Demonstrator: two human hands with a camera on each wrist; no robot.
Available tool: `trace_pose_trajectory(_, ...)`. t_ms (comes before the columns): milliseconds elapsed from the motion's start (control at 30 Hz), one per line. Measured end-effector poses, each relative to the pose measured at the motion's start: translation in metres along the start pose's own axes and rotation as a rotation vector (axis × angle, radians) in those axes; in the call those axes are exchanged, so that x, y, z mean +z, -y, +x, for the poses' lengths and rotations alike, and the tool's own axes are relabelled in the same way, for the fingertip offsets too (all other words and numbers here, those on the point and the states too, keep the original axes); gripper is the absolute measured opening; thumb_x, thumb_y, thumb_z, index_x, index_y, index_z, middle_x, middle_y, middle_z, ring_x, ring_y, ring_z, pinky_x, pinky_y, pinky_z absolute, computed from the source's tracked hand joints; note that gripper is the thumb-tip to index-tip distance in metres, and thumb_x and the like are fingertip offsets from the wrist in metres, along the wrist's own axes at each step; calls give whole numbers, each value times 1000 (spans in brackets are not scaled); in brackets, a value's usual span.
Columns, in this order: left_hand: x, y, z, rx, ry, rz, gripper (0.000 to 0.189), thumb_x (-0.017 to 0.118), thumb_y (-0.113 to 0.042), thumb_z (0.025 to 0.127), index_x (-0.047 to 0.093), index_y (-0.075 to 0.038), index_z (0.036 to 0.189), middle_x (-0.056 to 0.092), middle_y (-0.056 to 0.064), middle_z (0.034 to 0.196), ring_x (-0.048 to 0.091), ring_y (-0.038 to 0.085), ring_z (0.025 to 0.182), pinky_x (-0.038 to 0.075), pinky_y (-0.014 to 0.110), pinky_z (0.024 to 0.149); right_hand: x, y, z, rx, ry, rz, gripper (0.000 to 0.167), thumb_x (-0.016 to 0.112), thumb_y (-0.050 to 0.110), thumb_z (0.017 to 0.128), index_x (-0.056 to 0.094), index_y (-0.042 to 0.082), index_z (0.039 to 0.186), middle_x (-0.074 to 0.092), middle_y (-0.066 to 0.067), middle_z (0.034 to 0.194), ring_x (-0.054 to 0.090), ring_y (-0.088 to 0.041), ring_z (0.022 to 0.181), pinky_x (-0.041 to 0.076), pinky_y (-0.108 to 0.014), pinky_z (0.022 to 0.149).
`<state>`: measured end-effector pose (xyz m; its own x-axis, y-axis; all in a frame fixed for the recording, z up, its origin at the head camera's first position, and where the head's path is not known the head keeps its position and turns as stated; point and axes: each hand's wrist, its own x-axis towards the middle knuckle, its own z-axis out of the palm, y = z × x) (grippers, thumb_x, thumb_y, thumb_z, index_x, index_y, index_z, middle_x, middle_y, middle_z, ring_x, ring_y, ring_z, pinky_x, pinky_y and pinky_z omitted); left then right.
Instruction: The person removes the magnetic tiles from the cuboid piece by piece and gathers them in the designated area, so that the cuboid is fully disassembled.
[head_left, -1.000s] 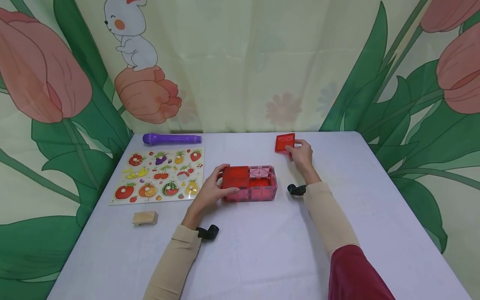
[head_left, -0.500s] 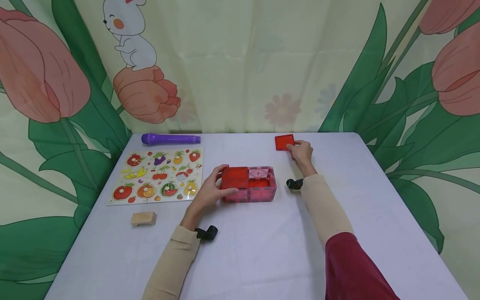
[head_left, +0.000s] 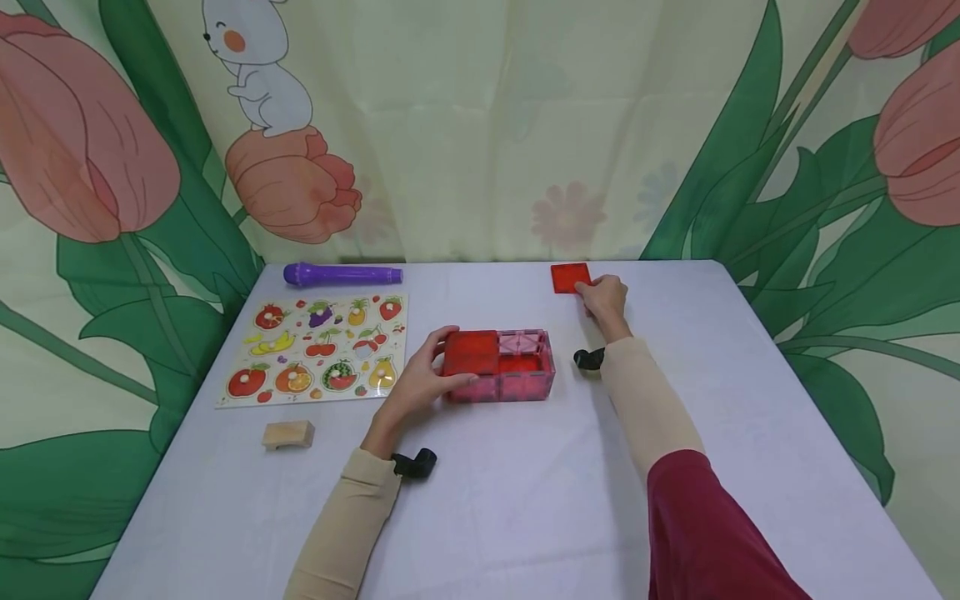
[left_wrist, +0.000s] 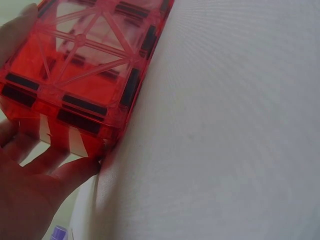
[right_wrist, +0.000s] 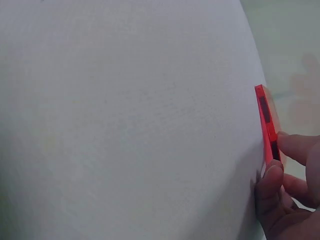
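A box of red see-through magnetic tiles [head_left: 525, 387] stands at the middle of the table; its left half has a red tile on top, and its right half is open above. My left hand [head_left: 422, 379] grips the box's left end, thumb along the near side and fingers behind. In the left wrist view the box wall [left_wrist: 80, 80] shows crossed ribs and dark magnets. Near the table's back edge, my right hand [head_left: 606, 302] pinches a square red magnetic tile [head_left: 568, 277] by its right side. The right wrist view shows that tile edge-on between thumb and fingers.
On the left lies a fruit puzzle board [head_left: 303, 392], with a purple toy microphone [head_left: 345, 276] behind it. A small wooden block [head_left: 288, 434] sits in front of the board. A printed curtain [head_left: 465, 167] hangs behind the white table [head_left: 525, 500].
The tile in my right hand has gone from tilted up to lying flatter, close over the back of the table. My left hand and the box have stayed in place.
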<state>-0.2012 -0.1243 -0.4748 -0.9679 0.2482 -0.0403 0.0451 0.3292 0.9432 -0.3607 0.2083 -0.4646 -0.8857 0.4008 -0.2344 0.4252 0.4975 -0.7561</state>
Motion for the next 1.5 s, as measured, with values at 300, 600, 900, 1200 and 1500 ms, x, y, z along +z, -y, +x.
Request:
trace_pose_trajectory(300,0,0,1,6,0,9,90,84,-40,79,34,-27,153,42,1,154,39,28,144,48,51,110,5,-1,4,-9,-31,-41,40,61,32,99,58,0,123,53,-16,114,55,-16,58,45,-20,54)
trace_pose_trajectory(600,0,0,1,1,1,2,90,85,-42,77,36,-29,152,42,1,154,39,28,144,48,50,109,5,-3,0,-16,-34,-17,49,59,37,99,53,0,129,50,-19,125,55,-17,68,47,-19,59)
trace_pose_trajectory(900,2,0,2,-22,3,-19,94,85,-45,76,35,-26,153,43,-2,153,40,27,143,47,52,110,-4,3,-12,-22,10,13,64,58,44,97,40,2,142,45,-19,135,54,-16,57,50,-23,62)
trace_pose_trajectory(1200,1,1,2,-9,-4,-20,90,84,-37,79,35,-27,153,44,-1,152,41,27,143,49,51,108,-15,14,-39,-131,23,1,70,58,52,95,43,3,143,52,-18,135,62,-23,79,56,-35,87)
trace_pose_trajectory(1500,1,0,1,-19,-16,-12,84,85,-37,79,38,-36,149,44,-3,152,41,25,142,50,50,108,-26,18,-68,-247,51,-23,72,58,55,95,46,2,142,59,-18,123,63,-25,84,55,-36,84)
